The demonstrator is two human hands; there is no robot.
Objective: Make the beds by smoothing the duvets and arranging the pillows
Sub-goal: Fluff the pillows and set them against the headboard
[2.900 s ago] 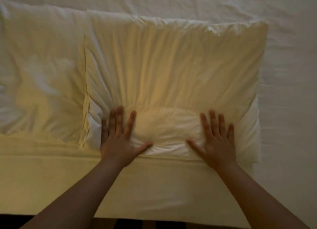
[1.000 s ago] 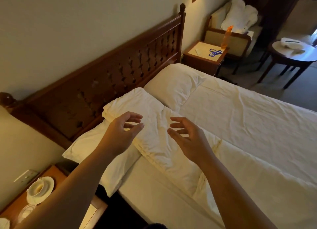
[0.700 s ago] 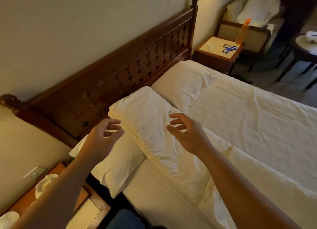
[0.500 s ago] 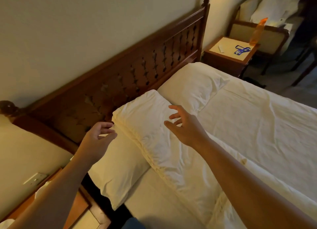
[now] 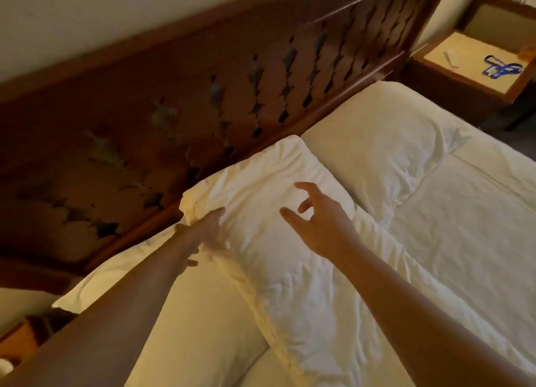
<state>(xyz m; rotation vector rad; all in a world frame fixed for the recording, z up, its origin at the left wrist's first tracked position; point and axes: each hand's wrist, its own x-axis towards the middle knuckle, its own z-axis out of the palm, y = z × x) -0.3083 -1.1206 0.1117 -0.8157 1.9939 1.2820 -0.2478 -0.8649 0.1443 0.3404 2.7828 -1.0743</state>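
Our left hand presses the soft, light top pillow's nine-o'clock edge while our right hand hovers spread-fingered above it; we judge its corners the best hold.
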